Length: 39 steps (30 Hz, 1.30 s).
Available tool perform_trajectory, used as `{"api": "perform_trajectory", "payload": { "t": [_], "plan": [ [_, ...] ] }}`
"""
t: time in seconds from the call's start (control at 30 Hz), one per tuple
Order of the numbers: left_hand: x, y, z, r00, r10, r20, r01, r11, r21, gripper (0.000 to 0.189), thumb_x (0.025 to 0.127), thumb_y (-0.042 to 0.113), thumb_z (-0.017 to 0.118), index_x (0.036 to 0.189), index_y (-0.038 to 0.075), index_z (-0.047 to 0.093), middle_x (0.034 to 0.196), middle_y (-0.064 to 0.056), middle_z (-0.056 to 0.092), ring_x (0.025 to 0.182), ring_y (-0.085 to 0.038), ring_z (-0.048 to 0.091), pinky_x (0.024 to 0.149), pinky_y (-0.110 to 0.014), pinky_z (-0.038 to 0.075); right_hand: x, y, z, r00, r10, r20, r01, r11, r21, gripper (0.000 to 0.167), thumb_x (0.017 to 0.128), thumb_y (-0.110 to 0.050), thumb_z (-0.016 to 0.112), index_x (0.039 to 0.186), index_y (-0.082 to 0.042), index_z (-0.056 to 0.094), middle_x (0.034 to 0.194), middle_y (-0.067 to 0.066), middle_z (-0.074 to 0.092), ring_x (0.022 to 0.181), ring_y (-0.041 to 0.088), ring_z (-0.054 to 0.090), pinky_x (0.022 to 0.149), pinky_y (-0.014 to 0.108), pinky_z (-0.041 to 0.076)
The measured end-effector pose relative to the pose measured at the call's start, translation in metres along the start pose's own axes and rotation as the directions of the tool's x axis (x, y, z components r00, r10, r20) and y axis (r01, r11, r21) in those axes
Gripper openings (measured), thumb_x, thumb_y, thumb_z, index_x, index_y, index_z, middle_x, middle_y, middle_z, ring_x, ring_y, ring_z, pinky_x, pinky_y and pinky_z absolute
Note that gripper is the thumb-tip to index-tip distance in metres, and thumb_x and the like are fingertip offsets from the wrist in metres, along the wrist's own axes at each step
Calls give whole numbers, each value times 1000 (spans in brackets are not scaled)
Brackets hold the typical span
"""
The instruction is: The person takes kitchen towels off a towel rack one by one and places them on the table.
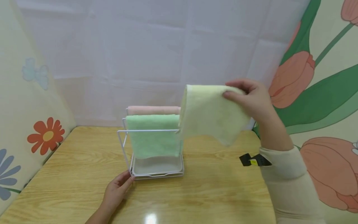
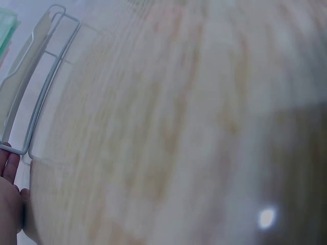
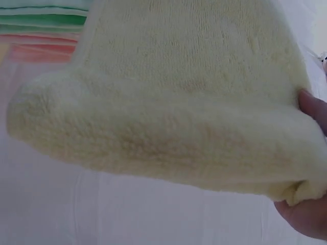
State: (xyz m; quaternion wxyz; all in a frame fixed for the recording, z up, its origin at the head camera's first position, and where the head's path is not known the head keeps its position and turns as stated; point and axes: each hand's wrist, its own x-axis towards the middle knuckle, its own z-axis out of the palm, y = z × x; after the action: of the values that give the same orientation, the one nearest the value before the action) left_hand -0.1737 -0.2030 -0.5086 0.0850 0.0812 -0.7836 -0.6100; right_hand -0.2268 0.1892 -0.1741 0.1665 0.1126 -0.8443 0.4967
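A folded pale yellow cloth hangs in the air at the right side of the white wire rack. My right hand pinches its upper right end between thumb and fingers. In the right wrist view the fluffy yellow cloth fills much of the picture. A green cloth is draped over the rack's middle bar, and a pink cloth over the back bar. The front bar bears no cloth along its visible length. At the rack's lower front left corner, my left hand holds the base wire.
A white tray sits in the base of the rack. The rack stands on a wood-grain table. Small black pieces with a yellow label lie on the right, by the sleeve. Behind hangs a white sheet.
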Motion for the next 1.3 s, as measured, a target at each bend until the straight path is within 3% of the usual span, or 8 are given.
{"api": "perform_trajectory", "payload": {
  "t": [0.23, 0.37, 0.47, 0.73, 1.0, 1.13, 1.23, 1.3],
  "plan": [
    [-1, 1, -1, 1000, 8, 4, -7, 1000, -16, 44, 93, 20, 69, 128, -5, 59, 96, 35, 59, 92, 18, 56, 80, -6, 51, -3, 12, -9, 999, -2, -34, 3, 1000, 14, 20, 81, -27, 82, 100, -25, 76, 80, -19, 70, 64, 5, 64, 55, 22, 55],
    [-1, 1, -2, 1000, -1, 9, 2, 1000, -31, 45, 93, 19, 69, 129, -6, 58, 105, 23, 65, 92, 19, 55, 80, -6, 51, -4, 21, -12, 1000, 5, -16, -6, 998, -61, 21, 81, -29, 81, 101, -23, 76, 78, -23, 68, 65, 3, 62, 55, 22, 53],
    [-2, 1, -3, 1000, -8, 8, 9, 999, -32, 44, 93, 18, 69, 129, -5, 58, 109, 18, 66, 92, 19, 55, 80, -7, 52, -6, 30, -12, 1000, 12, 17, -10, 991, -131, 31, 83, -31, 79, 109, -16, 74, 78, -28, 65, 69, 1, 61, 57, 20, 52],
    [-2, 2, -3, 1000, -11, 11, 11, 999, -39, 45, 93, 18, 69, 129, -6, 58, 106, 22, 65, 90, 18, 56, 79, -7, 52, -17, 59, -11, 995, 77, 60, -63, 978, -200, 44, 86, -37, 76, 118, -8, 69, 83, -30, 61, 76, 1, 58, 62, 20, 52],
    [-4, 1, -3, 999, 36, 21, -36, 999, -28, 43, 94, 16, 67, 129, -7, 57, 91, 38, 57, 89, 15, 57, 77, -8, 53, -32, 90, -5, 988, 128, 83, -109, 974, -200, 45, 86, -40, 75, 118, -9, 69, 94, -19, 65, 83, 1, 58, 68, 19, 52],
    [-3, 3, -3, 1000, 22, 21, -22, 1000, 7, 43, 94, 18, 66, 130, -5, 58, 110, 8, 71, 89, 16, 56, 78, -7, 52, -41, 102, -1, 984, 155, 88, -135, 970, -202, 46, 86, -41, 75, 118, -9, 69, 100, -10, 68, 83, 1, 58, 69, 19, 52],
    [-2, 4, -4, 1000, 9, 24, -10, 1000, 29, 43, 95, 20, 66, 131, -4, 58, 126, -19, 64, 89, 17, 56, 78, -7, 52, -46, 109, 1, 981, 171, 89, -151, 969, -193, 44, 86, -38, 75, 117, -8, 69, 100, -11, 68, 85, 0, 58, 70, 17, 52],
    [-2, 4, -4, 1000, 11, 23, -11, 999, 31, 44, 95, 20, 66, 130, -4, 58, 125, -16, 65, 89, 17, 56, 78, -7, 52, -49, 112, 3, 980, 177, 90, -158, 970, -186, 43, 86, -37, 75, 117, -7, 70, 99, -13, 68, 86, -2, 58, 71, 15, 51]
  ]
}}
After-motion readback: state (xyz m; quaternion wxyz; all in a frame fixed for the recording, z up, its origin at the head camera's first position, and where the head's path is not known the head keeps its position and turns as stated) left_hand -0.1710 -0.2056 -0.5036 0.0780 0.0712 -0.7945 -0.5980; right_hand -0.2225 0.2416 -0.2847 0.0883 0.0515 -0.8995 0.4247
